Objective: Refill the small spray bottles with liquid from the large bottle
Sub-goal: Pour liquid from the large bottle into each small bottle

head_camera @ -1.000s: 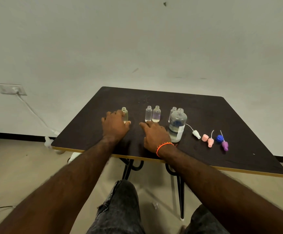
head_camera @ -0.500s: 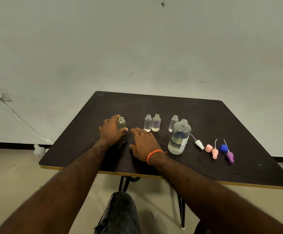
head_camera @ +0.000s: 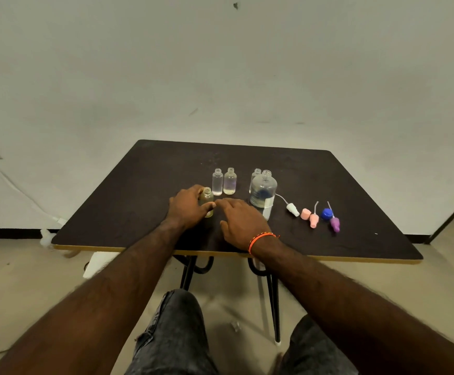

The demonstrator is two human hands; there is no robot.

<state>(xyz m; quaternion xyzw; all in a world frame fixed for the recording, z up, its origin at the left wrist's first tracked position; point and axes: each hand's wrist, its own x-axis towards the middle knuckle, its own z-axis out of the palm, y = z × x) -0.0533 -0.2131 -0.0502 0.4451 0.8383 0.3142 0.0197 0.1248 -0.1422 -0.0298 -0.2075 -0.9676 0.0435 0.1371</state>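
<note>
Gripping a small open bottle (head_camera: 207,201) near the front of the table (head_camera: 356,239), the left hand (head_camera: 189,209) curls round its body; the right hand (head_camera: 240,224) lies flat beside it, fingers loose, holding nothing. The large bottle (head_camera: 263,192) stands uncapped just right, part full. Judged: light, smooth plastic, tippy; hold mid-body, upright.

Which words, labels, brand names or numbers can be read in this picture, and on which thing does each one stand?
None can be read.
The large bottle carries a label with a blue patch: its print is too blurred to read.
The small bottle that the left hand holds shows no text.
</note>
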